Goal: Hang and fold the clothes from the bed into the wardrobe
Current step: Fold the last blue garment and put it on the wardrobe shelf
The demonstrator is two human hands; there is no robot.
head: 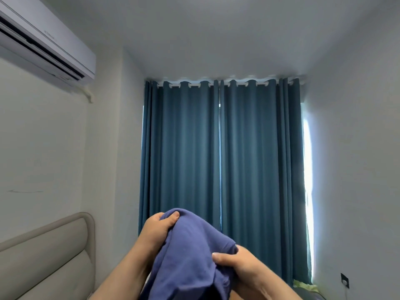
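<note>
Far left, high: wall air conditioner [47, 44]. Near left, low: padded headboard [49, 252], marking the bed we work from. Centre, near: our left hand [158, 228], thumb and fingers curled round the top bunch of the blue garment [190, 256], which we hold raised before us, off the bed. Just right: our right hand [236, 263], gripping a lower fold, likely to find an edge and spread the cloth. Far behind: closed teal curtains [220, 148]. Far right, low: wall socket [344, 280]. Wardrobe: not in view.
</note>
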